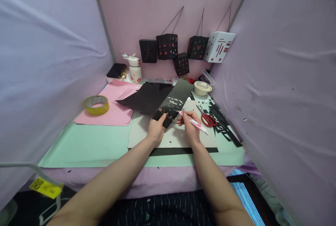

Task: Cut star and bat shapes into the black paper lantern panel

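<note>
My left hand (156, 128) grips the lower end of a long strip of black paper (181, 91), holding it tilted above the board. Cut-out shapes, cloud-like ones among them, let light through the strip. In my right hand (191, 122) is a slim pink and white craft knife (196, 124), held like a pen with its tip close to the strip's right edge. Whether the tip touches the paper I cannot tell. Beneath both hands lies a pale grey board (141, 133). More black paper (147, 98) is spread behind my left hand.
Red-handled scissors (209, 120) and black paper scraps (223, 124) lie at the right. Yellow tape (96, 105) rests on pink paper (118, 117) at the left. A white bottle (135, 70) and a cream tape roll (202, 88) stand at the back. Paper lanterns (167, 47) hang behind.
</note>
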`<state>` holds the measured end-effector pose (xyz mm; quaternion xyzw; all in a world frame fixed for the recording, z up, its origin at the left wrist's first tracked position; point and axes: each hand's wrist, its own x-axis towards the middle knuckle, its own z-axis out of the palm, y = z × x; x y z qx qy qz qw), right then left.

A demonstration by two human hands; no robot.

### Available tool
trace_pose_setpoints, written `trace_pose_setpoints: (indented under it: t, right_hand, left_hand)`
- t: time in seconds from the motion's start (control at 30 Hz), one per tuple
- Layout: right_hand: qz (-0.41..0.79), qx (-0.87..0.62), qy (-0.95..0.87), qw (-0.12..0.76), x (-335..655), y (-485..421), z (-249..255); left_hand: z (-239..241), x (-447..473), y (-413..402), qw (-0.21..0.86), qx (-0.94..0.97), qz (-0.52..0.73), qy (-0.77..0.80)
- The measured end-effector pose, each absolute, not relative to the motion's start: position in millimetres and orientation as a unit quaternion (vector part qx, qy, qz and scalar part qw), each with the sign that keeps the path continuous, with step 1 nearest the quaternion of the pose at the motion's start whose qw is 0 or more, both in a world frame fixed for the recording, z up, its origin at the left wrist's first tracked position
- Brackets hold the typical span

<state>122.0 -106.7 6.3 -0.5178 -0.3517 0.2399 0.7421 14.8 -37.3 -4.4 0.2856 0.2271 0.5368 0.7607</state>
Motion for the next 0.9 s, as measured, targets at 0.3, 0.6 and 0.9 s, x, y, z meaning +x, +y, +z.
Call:
trace_pose_setpoints:
  t: [0.3,0.6,0.9]
  right_hand:
    - [0.233,-0.526,-0.358,0.736,121.2,-106.8,6.5]
    - [0.244,-0.545,-0.36,0.717,123.4,-105.4,3.4]
    - [0.135,-0.515,-0.349,0.771,128.2,-107.7,8.3]
  left_hand:
    - [-4.2,14.9,-37.6,0.747,0.301,0.536,0.251]
    - [-14.4,16.4,-35.3,0.73,0.337,0.534,0.261]
    - [0.7,13.4,-36.1,0.768,0.267,0.538,0.223]
